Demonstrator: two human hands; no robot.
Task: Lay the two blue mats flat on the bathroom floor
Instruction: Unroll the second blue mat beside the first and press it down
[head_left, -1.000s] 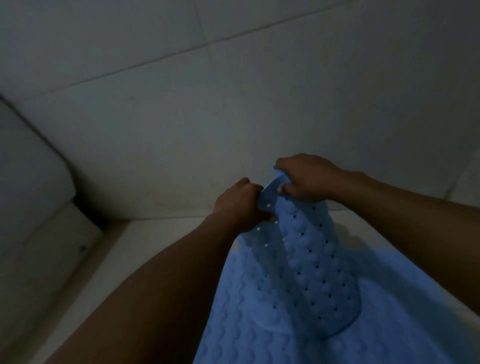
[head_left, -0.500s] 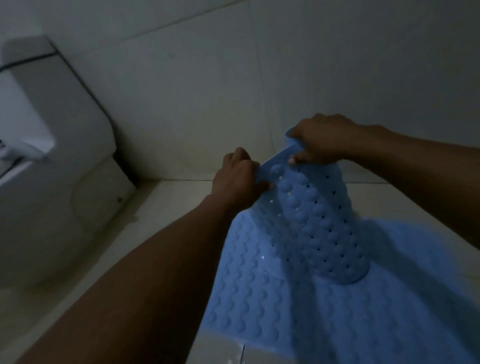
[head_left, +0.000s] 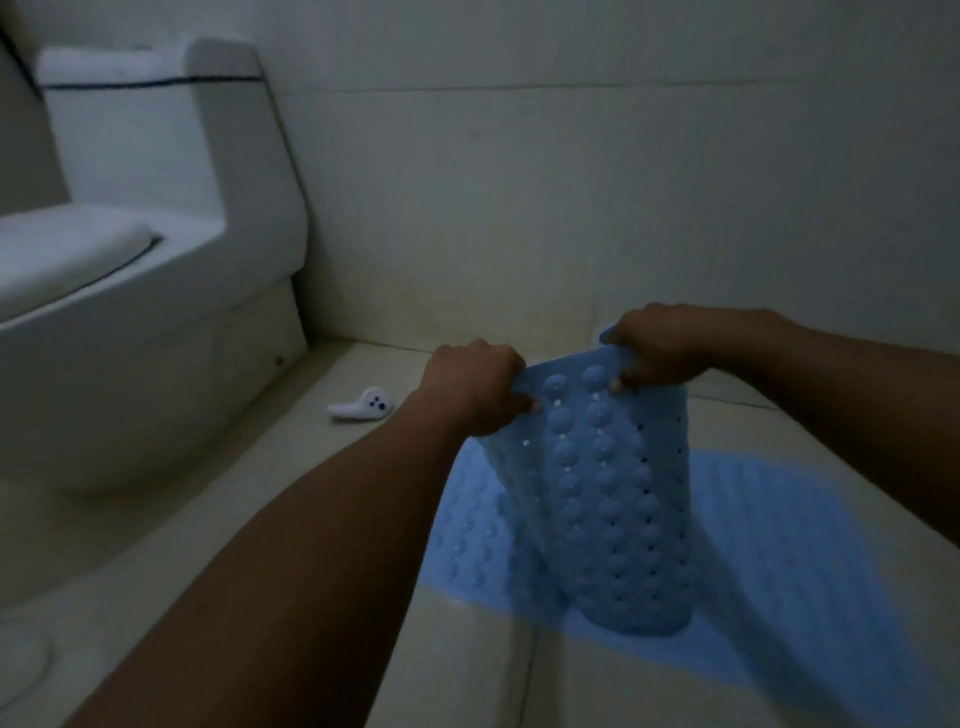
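The held blue mat (head_left: 618, 499) hangs from its top edge, which both hands lift above the floor; its rounded bottom edge touches the flat blue mat (head_left: 810, 525) that lies spread on the bathroom floor (head_left: 322, 499). The left hand (head_left: 475, 392) is closed, fingers and thumb pinching the top left corner of the hanging mat. The right hand (head_left: 657, 348) is closed too and pinches the top right corner. The hanging mat shows round suction cups and small holes, and it curves a little from side to side. The flat mat reaches to the right of the hanging one and toward the camera, and its near left edge crosses a tile joint. To the left of the hanging mat the floor is bare as far as the toilet (head_left: 130, 270). A small white earbud (head_left: 361, 406) lies between the toilet base and the left hand. Behind the hands stands the tiled wall (head_left: 571, 182), close to the far side of the mats.
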